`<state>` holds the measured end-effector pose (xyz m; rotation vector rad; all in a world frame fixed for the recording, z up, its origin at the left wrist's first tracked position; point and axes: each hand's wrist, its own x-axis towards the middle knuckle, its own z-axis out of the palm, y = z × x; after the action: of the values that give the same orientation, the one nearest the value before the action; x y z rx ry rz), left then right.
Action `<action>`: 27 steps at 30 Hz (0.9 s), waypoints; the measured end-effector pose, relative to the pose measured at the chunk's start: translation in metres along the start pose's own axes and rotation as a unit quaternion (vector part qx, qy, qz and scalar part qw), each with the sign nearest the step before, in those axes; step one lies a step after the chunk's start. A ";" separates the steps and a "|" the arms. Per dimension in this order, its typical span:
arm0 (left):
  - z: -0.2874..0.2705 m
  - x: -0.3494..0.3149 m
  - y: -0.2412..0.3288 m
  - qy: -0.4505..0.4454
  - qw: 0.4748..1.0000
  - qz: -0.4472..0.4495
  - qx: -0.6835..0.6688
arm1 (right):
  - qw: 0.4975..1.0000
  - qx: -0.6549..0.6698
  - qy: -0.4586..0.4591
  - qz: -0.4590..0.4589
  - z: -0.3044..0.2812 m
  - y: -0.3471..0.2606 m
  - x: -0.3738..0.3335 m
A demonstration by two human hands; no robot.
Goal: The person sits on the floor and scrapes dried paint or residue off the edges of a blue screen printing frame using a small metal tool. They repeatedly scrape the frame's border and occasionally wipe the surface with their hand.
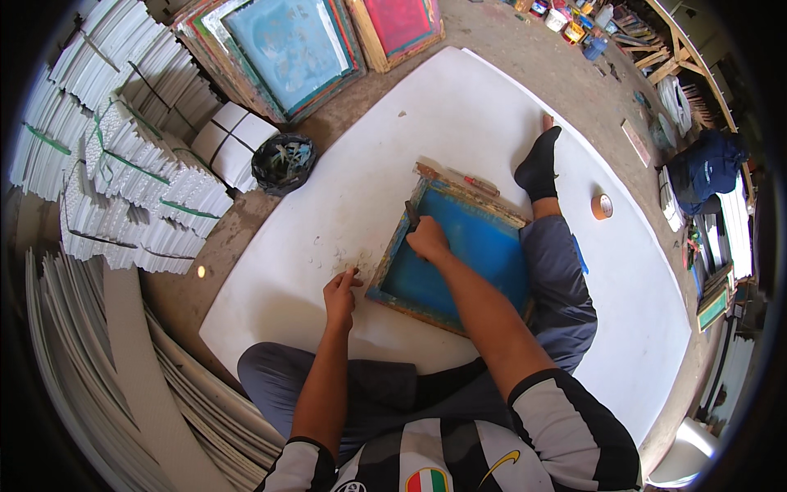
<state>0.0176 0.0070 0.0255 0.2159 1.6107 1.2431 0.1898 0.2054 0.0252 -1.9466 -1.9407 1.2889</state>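
Observation:
A screen-printing frame (479,254) with blue mesh and worn wooden edges lies tilted on the white sheet in front of me. My right hand (428,239) is closed over its left side, gripping a dark, narrow tool (411,215) that sticks up past the fist; the tool's kind is not clear. To the left of the frame, my left hand (340,299) hovers over the sheet, fingers pinched together. A small dark bit shows at its fingertips, too small to name. Beyond the frame's far edge lies a red-handled tool (482,185).
The large white sheet (287,238) carries scattered scraps left of the frame. A brown tape roll (602,207) rests to the right, past my outstretched leg. A black-lined bin (283,164), bundled white stacks (131,164) and leaning frames (287,49) stand at the far left.

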 end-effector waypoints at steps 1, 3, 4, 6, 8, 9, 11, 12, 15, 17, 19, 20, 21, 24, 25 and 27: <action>-0.001 0.000 0.002 0.003 1.000 0.000 0.004 | 0.999 -0.027 0.032 -0.027 0.005 0.003 0.001; -0.006 0.000 0.004 0.008 1.000 0.004 0.006 | 0.995 -0.072 -0.001 -0.065 0.008 0.004 -0.003; -0.008 -0.001 0.003 0.009 1.000 0.005 0.002 | 0.992 -0.096 -0.020 -0.085 0.007 -0.001 -0.012; -0.011 -0.003 0.002 -0.003 1.000 0.005 -0.011 | 0.987 -0.015 -0.153 -0.049 0.006 -0.022 -0.042; -0.011 -0.002 0.007 -0.032 0.999 0.002 -0.028 | 0.961 0.065 -0.267 -0.015 0.015 -0.034 -0.065; -0.010 -0.003 0.010 -0.051 0.997 -0.020 -0.062 | 0.943 0.103 -0.317 -0.002 0.023 -0.036 -0.073; -0.010 -0.005 0.015 -0.086 0.986 -0.061 -0.129 | 0.912 0.132 -0.387 0.034 0.035 -0.040 -0.085; -0.012 -0.003 0.013 -0.087 0.983 -0.067 -0.149 | 0.894 0.145 -0.421 0.052 0.039 -0.041 -0.089; -0.018 0.005 0.001 -0.069 0.978 -0.061 -0.188 | 0.879 0.083 -0.469 0.019 0.047 -0.038 -0.093; -0.020 0.009 -0.004 -0.029 0.982 -0.023 -0.185 | 0.878 0.058 -0.474 0.019 0.051 -0.029 -0.087; -0.020 0.007 0.000 0.017 0.996 0.001 -0.089 | 0.868 0.100 -0.484 0.036 0.047 -0.020 -0.079; -0.018 0.007 0.002 0.039 0.998 0.013 -0.041 | 0.856 0.153 -0.490 0.053 0.040 -0.013 -0.071; -0.018 0.011 -0.003 0.062 0.996 0.061 -0.007 | 0.841 0.206 -0.497 0.068 0.033 -0.010 -0.066; -0.016 0.016 -0.015 0.110 0.980 0.148 0.079 | 0.859 0.343 -0.368 0.093 0.008 -0.009 -0.056; -0.012 0.011 -0.010 0.110 0.979 0.135 0.102 | 0.856 0.384 -0.332 0.094 0.001 -0.004 -0.050; -0.008 0.008 -0.006 0.109 0.977 0.129 0.132 | 0.839 0.445 -0.299 0.088 -0.007 0.006 -0.032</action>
<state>0.0097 0.0049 0.0149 0.4822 1.9891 1.2766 0.2046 0.1798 0.0414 -1.3106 -0.9047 2.4694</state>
